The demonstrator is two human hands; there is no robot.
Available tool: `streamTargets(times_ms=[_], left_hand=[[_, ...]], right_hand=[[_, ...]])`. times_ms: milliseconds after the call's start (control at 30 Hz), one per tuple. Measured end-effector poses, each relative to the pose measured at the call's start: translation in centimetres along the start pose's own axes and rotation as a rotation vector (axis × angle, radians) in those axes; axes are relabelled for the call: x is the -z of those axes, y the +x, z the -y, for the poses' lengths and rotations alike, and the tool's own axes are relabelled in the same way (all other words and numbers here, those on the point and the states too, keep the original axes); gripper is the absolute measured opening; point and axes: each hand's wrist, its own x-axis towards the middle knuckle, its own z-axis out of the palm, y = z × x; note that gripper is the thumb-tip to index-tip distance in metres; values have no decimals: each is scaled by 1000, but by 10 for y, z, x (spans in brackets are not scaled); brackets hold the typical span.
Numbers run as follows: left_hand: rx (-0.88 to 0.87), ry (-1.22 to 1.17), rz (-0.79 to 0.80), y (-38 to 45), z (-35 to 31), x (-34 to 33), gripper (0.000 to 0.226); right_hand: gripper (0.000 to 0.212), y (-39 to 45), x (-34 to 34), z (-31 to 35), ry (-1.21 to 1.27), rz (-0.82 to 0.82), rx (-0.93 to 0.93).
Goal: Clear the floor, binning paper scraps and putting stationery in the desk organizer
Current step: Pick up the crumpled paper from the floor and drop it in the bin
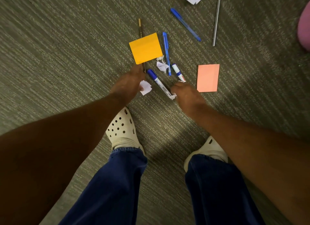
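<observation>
Looking down, I see my left hand (129,84) pinching a white paper scrap (145,88) low over the carpet (58,57). My right hand (186,94) holds another scrap at the end of a blue-capped marker (160,84). An orange sticky pad (146,48) lies over a thin pencil (140,30); a pink pad (208,78) lies right.

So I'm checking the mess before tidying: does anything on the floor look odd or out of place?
Nothing is damaged; it is just scattered. The orange pad lies across a thin pencil, hiding its middle. Crumpled paper scraps sit among the blue pens and markers on the carpet.
</observation>
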Motion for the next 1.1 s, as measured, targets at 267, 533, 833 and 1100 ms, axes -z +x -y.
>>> streamTargets(times_ms=[267, 533, 833, 1100], left_hand=[[-52, 0, -67, -8, -11, 15, 14], [-256, -74, -68, 25, -66, 33, 19], [-60, -116, -99, 38, -64, 29, 16], [323, -426, -348, -19, -56, 11, 17]], right_hand=[[14, -12, 30, 11, 596, -294, -274], [33, -12, 50, -24, 703, -359, -480], [29, 31, 66, -21, 632, -338, -306], [30, 86, 50, 29, 240, -150, -112]])
